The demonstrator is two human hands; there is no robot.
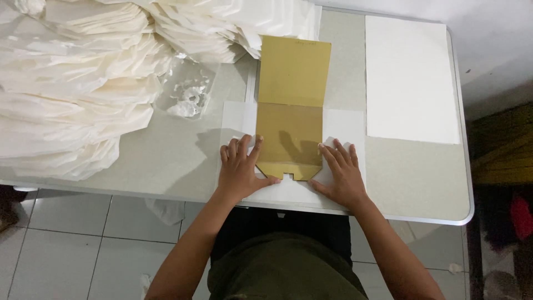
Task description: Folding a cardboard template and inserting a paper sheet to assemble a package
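Here, both hands lie flat with fingers spread, clamped on nothing, the left hand (240,168) and right hand (341,173) pressing one white sheet (344,126) around one gold card template (291,111) lying between them on the tabletop (411,178), one paper stack (410,78) beyond the right grip.

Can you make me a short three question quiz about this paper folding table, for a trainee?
1. True or false: both hands press white paper beside the gold card template.
2. What lies at the table's far right?
3. Which hand sits nearer the heap of folded white paper?

Key:
1. True.
2. A flat stack of white sheets.
3. The left hand; the right hand is farther.
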